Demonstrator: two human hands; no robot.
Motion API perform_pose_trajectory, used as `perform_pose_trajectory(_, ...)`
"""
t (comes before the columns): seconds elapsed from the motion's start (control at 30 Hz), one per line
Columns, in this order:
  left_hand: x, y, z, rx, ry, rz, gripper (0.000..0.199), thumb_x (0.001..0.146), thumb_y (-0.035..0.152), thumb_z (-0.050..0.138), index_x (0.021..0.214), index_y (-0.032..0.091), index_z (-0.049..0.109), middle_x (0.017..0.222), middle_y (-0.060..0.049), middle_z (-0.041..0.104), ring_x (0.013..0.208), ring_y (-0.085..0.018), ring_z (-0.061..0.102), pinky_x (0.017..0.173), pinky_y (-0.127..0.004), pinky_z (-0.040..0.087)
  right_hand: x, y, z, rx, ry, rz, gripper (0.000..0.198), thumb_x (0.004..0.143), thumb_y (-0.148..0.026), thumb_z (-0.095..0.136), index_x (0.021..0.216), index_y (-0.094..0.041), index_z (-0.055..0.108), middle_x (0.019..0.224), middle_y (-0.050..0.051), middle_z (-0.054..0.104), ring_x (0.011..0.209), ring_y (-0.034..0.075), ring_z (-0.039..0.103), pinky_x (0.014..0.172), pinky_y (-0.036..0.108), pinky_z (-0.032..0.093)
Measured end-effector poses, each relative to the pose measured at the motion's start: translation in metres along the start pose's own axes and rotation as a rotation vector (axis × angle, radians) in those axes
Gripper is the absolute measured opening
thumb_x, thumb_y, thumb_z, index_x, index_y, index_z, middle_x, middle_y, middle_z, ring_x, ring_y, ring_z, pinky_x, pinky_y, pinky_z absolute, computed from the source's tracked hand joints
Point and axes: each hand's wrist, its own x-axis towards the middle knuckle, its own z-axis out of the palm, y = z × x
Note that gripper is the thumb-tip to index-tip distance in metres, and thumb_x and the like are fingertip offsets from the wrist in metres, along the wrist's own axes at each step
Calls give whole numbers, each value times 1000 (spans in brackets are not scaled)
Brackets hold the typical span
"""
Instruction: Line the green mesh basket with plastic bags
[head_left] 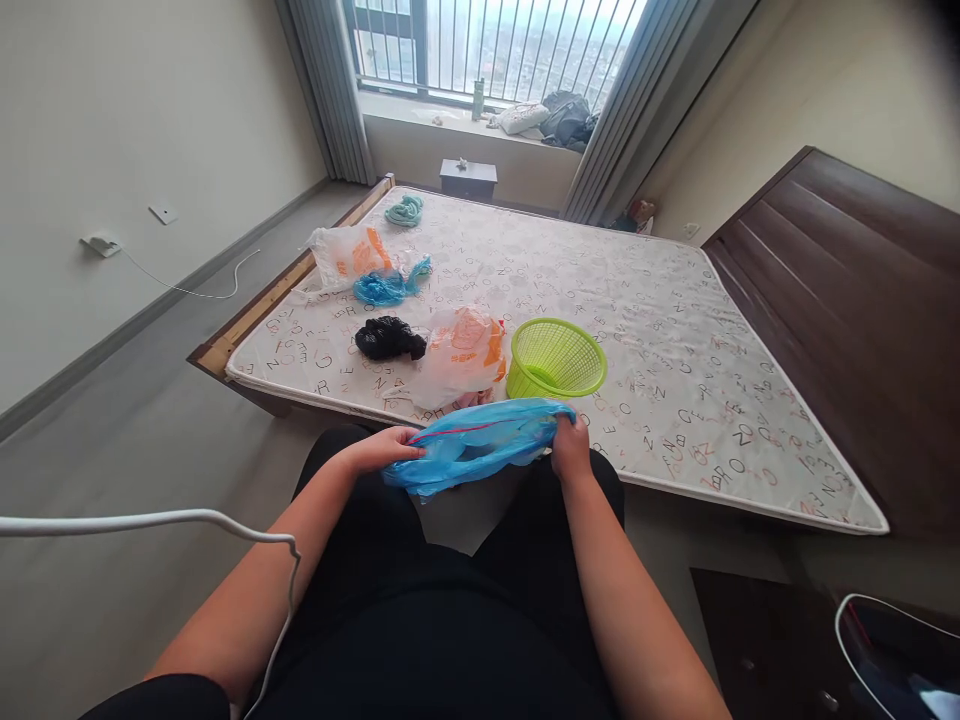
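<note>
A blue plastic bag [480, 445] is stretched sideways above my lap, with a red line along its upper edge. My left hand [382, 450] pinches its left end between thumb and fingers. At the other end, my right hand [571, 447] is closed around the gathered plastic. Just beyond the bag stands a green mesh basket [559, 355] on the mattress. Left of the basket lies a white plastic bag with orange print [465, 350], and beside that a crumpled black bag [386, 338].
Farther back on the mattress [652, 370] lie another blue bag [382, 288], a second white printed bag [349, 255] and a pale green bundle [405, 210]. A white cable [150, 522] crosses my left arm. The dark headboard [840, 330] rises at right.
</note>
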Motion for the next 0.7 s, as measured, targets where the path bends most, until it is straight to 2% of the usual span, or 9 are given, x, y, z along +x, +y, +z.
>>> perform_pose_trajectory(0.13, 7, 7, -13, 293, 209, -37, 26, 57, 29, 88, 74, 20, 71, 70, -2, 69, 75, -26, 67, 62, -28, 48, -7, -50, 0, 233, -59, -66, 29, 83, -36, 64, 107, -19, 69, 108, 8, 78, 92, 19, 70, 75, 29, 55)
perform_pose_trajectory(0.23, 26, 39, -18, 347, 374, -46, 17, 61, 28, 83, 67, 21, 69, 64, -2, 65, 74, -26, 66, 66, -30, 50, -1, -96, -2, 319, -121, -58, 28, 83, -35, 69, 107, -21, 68, 107, 8, 77, 89, 19, 71, 72, 30, 56)
perform_pose_trajectory(0.3, 41, 76, -14, 291, 438, 48, 13, 69, 29, 77, 73, 19, 70, 65, -3, 65, 72, -24, 66, 68, -31, 52, 13, -128, -6, 335, -153, -30, 28, 85, -38, 70, 108, -21, 67, 111, 9, 76, 88, 19, 71, 71, 31, 58)
perform_pose_trajectory(0.33, 48, 97, -9, 234, 401, 111, 14, 75, 32, 73, 78, 18, 71, 66, -3, 65, 71, -24, 66, 68, -33, 53, 22, -144, -10, 342, -152, -49, 28, 87, -38, 69, 108, -22, 66, 113, 9, 75, 90, 19, 71, 71, 31, 59)
perform_pose_trajectory(0.4, 61, 144, 5, 65, 354, 316, 22, 84, 37, 67, 91, 17, 73, 79, -5, 71, 79, -25, 69, 75, -36, 57, 45, -175, -20, 352, -86, -136, 23, 91, -38, 62, 108, -22, 65, 114, 8, 73, 94, 19, 70, 72, 32, 60)
perform_pose_trajectory(0.5, 80, 210, 28, -257, 387, 638, 25, 87, 34, 67, 104, 16, 70, 94, -6, 73, 92, -24, 73, 90, -40, 58, 80, -213, -41, 360, 34, -266, 21, 95, -37, 55, 109, -26, 65, 124, 6, 69, 97, 18, 70, 74, 35, 60)
perform_pose_trajectory(0.6, 106, 261, 46, -442, 353, 848, 24, 94, 32, 62, 112, 17, 69, 106, -6, 71, 108, -24, 71, 97, -40, 57, 111, -234, -65, 349, 74, -365, 27, 98, -41, 46, 113, -31, 65, 134, 3, 63, 104, 18, 69, 80, 42, 59)
perform_pose_trajectory(0.7, 141, 289, 57, -514, 335, 943, 26, 100, 32, 54, 119, 20, 68, 116, -4, 69, 118, -24, 68, 97, -40, 57, 138, -238, -80, 299, 47, -439, 34, 101, -46, 38, 113, -31, 66, 135, 4, 61, 110, 19, 67, 85, 47, 57)
